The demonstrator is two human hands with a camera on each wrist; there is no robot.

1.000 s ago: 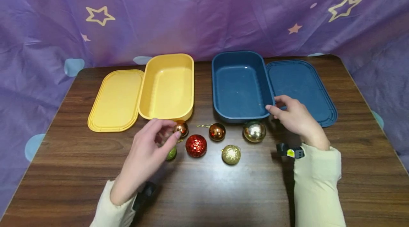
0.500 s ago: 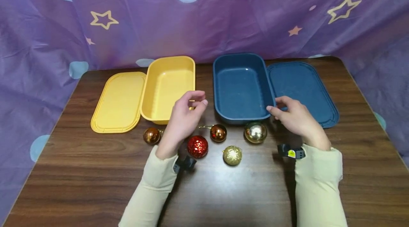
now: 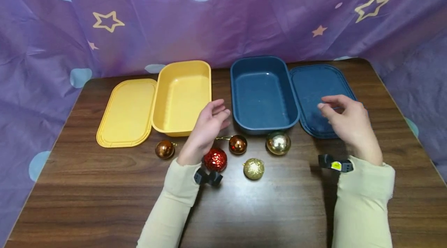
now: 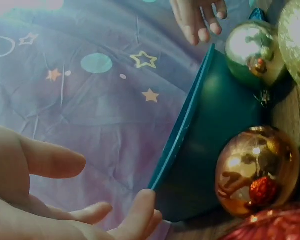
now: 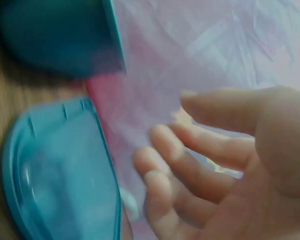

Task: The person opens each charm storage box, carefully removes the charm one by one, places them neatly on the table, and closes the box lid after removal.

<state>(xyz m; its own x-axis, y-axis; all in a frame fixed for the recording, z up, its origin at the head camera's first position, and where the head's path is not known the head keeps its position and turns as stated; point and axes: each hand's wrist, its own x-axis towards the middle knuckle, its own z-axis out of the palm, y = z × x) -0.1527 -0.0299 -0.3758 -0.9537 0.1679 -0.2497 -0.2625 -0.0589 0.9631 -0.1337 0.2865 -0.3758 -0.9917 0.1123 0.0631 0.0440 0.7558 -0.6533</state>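
Observation:
My left hand (image 3: 206,125) hovers in front of the gap between the yellow box (image 3: 157,96) and the blue box (image 3: 267,127), holding nothing. In the left wrist view its fingers (image 4: 57,159) are spread loosely. Under and beside that wrist lie a red bauble (image 3: 215,159) and a brown bauble (image 3: 165,149). Another brown bauble (image 3: 238,144), a shiny gold bauble (image 3: 278,143) and a glittery gold bauble (image 3: 253,169) sit farther right. Above the blue lid (image 3: 310,85) is my right hand (image 3: 352,120), fingers loosely bent, nothing between them.
A yellow lid (image 3: 127,114) lies flat left of the yellow box. Both boxes stand uncovered near the back edge of the wooden table (image 3: 265,217). Behind it hangs a purple curtain (image 3: 244,19) with stars. My left forearm hides part of the tabletop.
My left hand has moved right and forward from the baubles. The right hand has left the blue box's rim and shifted right. A green bauble seen earlier is now out of sight.

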